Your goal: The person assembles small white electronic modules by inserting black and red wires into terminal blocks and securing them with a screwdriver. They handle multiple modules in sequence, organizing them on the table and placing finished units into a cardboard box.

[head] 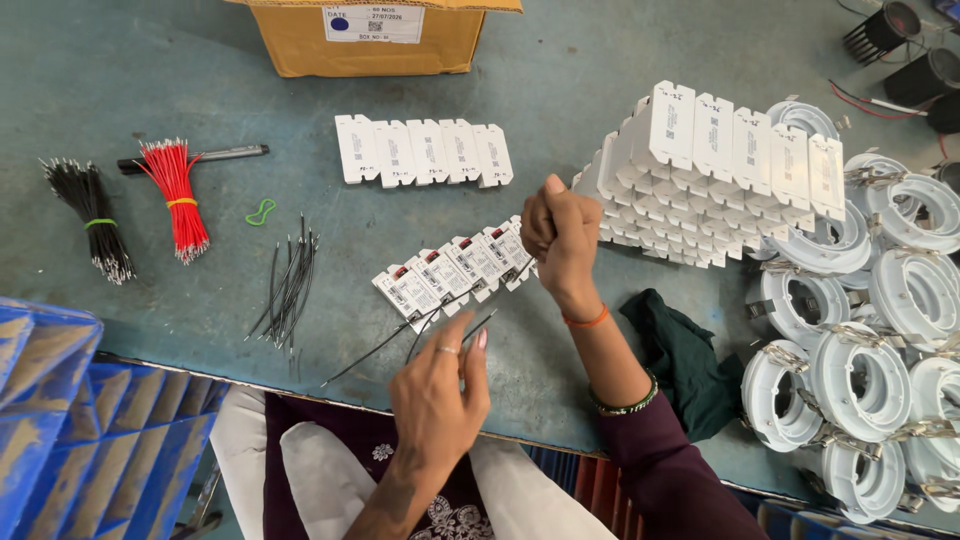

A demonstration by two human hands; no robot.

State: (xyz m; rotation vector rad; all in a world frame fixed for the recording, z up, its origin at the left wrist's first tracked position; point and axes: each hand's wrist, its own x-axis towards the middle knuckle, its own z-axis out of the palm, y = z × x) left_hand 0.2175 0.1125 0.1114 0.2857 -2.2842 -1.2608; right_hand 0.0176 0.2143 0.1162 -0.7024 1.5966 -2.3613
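Currently: left hand [440,385] pinches black wires [400,338]; right hand [560,240] fisted, contents indiscernible, touching right end of white driver row [455,268]. Loose wire pile [288,285] left.

cardboard box [372,40]: at twelve o'clock, its top cut off by the upper edge.
blue crate [60,400]: at eight o'clock, cut by the left and lower edges.
white ring housings [870,330]: at three o'clock, the pile runs past the right edge.
right hand [560,240]: fist closed; whatever it grips is hidden.
black wires [440,335]: near ends hidden behind the left hand [437,395].
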